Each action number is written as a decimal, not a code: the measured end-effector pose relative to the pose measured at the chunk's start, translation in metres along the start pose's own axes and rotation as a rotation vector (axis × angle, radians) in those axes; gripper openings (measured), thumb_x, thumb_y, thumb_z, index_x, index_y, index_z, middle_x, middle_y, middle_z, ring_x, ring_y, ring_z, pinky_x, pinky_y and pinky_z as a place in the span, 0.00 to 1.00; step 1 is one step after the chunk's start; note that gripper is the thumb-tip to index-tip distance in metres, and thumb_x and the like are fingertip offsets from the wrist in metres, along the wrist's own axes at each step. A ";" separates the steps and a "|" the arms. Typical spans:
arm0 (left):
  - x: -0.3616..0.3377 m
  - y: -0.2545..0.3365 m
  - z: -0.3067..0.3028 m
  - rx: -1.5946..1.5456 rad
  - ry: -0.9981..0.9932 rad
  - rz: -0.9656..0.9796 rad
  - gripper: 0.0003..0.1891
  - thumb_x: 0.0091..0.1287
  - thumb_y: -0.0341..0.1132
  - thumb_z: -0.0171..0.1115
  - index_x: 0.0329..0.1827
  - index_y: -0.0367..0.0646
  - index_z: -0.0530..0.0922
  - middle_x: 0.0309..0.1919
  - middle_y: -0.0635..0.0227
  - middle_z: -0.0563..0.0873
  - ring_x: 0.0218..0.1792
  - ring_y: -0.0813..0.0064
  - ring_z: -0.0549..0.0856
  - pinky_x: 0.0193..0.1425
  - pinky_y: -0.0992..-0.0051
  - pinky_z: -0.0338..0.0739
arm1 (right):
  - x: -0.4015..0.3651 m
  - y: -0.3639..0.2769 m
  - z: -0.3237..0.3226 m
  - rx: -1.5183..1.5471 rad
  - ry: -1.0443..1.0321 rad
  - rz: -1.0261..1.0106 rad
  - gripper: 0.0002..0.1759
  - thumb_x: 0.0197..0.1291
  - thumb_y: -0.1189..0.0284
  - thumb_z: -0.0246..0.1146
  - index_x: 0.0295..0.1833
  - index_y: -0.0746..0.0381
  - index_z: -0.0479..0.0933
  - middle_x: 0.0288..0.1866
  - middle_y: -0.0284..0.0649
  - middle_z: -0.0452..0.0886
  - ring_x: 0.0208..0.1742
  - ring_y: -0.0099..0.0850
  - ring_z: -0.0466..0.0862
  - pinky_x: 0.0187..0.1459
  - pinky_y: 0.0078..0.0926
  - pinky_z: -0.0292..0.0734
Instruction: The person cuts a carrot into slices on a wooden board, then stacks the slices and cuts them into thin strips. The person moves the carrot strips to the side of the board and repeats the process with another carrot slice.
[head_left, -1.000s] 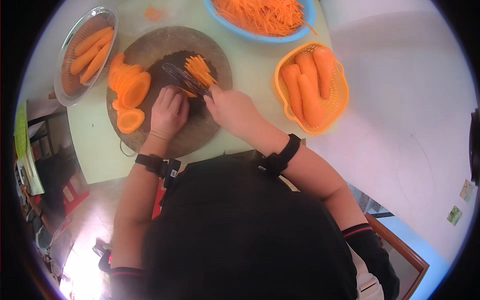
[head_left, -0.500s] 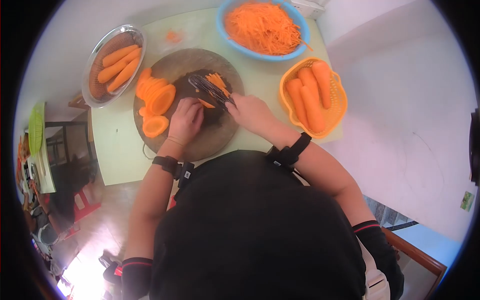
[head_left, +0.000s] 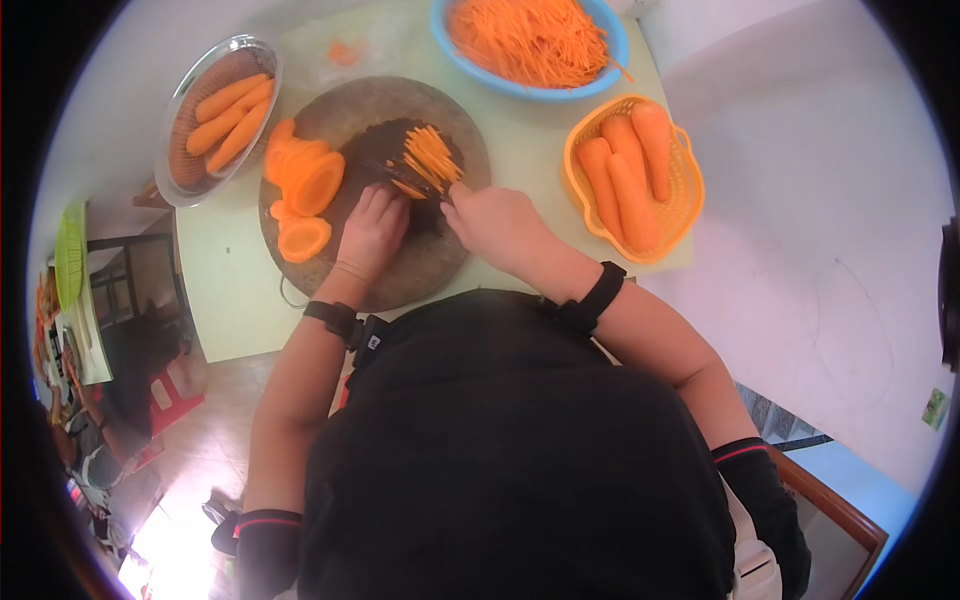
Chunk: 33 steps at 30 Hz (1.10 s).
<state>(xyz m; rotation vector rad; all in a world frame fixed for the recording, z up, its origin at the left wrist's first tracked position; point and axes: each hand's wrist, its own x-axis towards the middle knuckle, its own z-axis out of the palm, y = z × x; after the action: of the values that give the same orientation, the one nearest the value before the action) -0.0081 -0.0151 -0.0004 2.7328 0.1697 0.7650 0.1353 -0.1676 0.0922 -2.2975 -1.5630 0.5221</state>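
Note:
My right hand (head_left: 503, 230) is closed round the handle of a knife (head_left: 422, 184), whose dark blade lies low over the round cutting board (head_left: 290, 115). Cut carrot strips (head_left: 432, 152) sit just beyond the blade. With its fingers curled, my left hand (head_left: 374, 232) presses down on a carrot piece (head_left: 408, 189) beside the blade; most of that piece is hidden by fingers and knife. Overlapping carrot slices (head_left: 312, 185) lie on the board's left side, left of my left hand.
A blue basin (head_left: 440, 37) of shredded carrot stands at the back. Whole carrots fill a yellow basket (head_left: 683, 205) on the right and a metal strainer (head_left: 178, 185) at the back left. Some orange scraps (head_left: 344, 52) lie near the table's far edge.
The knife has moved toward my left hand's fingertips, and more carrot strips show beyond the blade. The whole view has shifted slightly, so the table items sit higher.

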 end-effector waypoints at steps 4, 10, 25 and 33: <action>0.003 0.001 -0.001 0.022 0.015 0.023 0.15 0.53 0.23 0.65 0.45 0.35 0.80 0.46 0.58 0.80 0.52 0.56 0.81 0.55 0.65 0.80 | -0.005 -0.004 0.000 -0.054 -0.015 -0.029 0.15 0.71 0.64 0.54 0.40 0.66 0.74 0.23 0.49 0.83 0.26 0.48 0.85 0.30 0.46 0.80; 0.002 0.001 -0.003 -0.019 -0.028 0.047 0.15 0.56 0.21 0.67 0.47 0.33 0.80 0.46 0.56 0.80 0.52 0.54 0.80 0.55 0.63 0.80 | -0.009 -0.001 0.007 -0.014 0.025 -0.011 0.14 0.72 0.64 0.55 0.38 0.65 0.71 0.18 0.47 0.77 0.21 0.49 0.81 0.25 0.46 0.76; -0.001 -0.002 -0.002 -0.016 -0.049 -0.002 0.13 0.52 0.22 0.66 0.41 0.35 0.79 0.41 0.59 0.80 0.46 0.56 0.81 0.47 0.64 0.82 | -0.014 -0.011 0.000 -0.052 -0.153 0.010 0.10 0.58 0.78 0.56 0.46 0.69 0.72 0.30 0.50 0.84 0.31 0.45 0.86 0.32 0.39 0.81; -0.002 -0.002 -0.002 -0.046 -0.052 -0.030 0.13 0.52 0.23 0.67 0.42 0.37 0.80 0.44 0.60 0.80 0.49 0.58 0.82 0.49 0.65 0.82 | -0.003 -0.016 -0.008 -0.066 -0.204 0.011 0.10 0.58 0.79 0.57 0.45 0.69 0.72 0.30 0.51 0.84 0.32 0.46 0.87 0.33 0.40 0.81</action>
<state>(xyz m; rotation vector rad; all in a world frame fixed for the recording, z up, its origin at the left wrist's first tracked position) -0.0108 -0.0130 -0.0002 2.6970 0.1790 0.6808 0.1250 -0.1657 0.1065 -2.3658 -1.6836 0.7390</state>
